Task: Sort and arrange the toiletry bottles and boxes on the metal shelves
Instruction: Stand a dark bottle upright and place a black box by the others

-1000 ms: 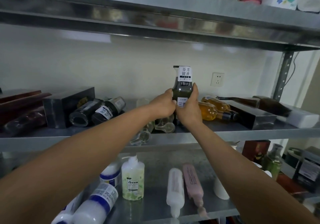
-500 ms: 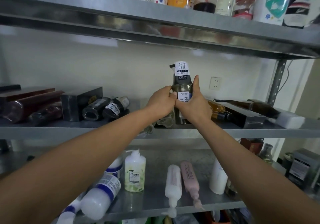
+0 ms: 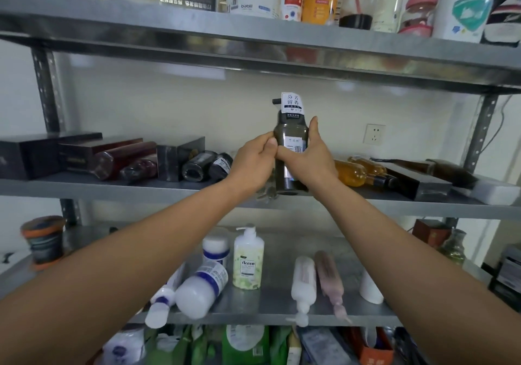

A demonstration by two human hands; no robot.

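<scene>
1. Step in hand: standing the dark green pump bottle (image 3: 290,150) upright at centre of the middle shelf (image 3: 112,192). Base is at deck level; can't tell if its weight is down yet.
2. Left hand (image 3: 252,161) curls round the bottle's left side, thumb on the front. Right hand (image 3: 307,158) wraps round the right side, one digit raised along it. Both grip it.
3. Next, prob.: settle the base flat, then let go w/o tipping. It's tall and narrow.
4. Edge: base is near the shelf's front lip, so nudge it back.
5. Room: lying amber bottles (image 3: 358,171) just to the right, a small clear bottle (image 3: 266,192) by the base, black bottles (image 3: 208,166) further left. Good headroom under the upper shelf (image 3: 253,46).
</scene>
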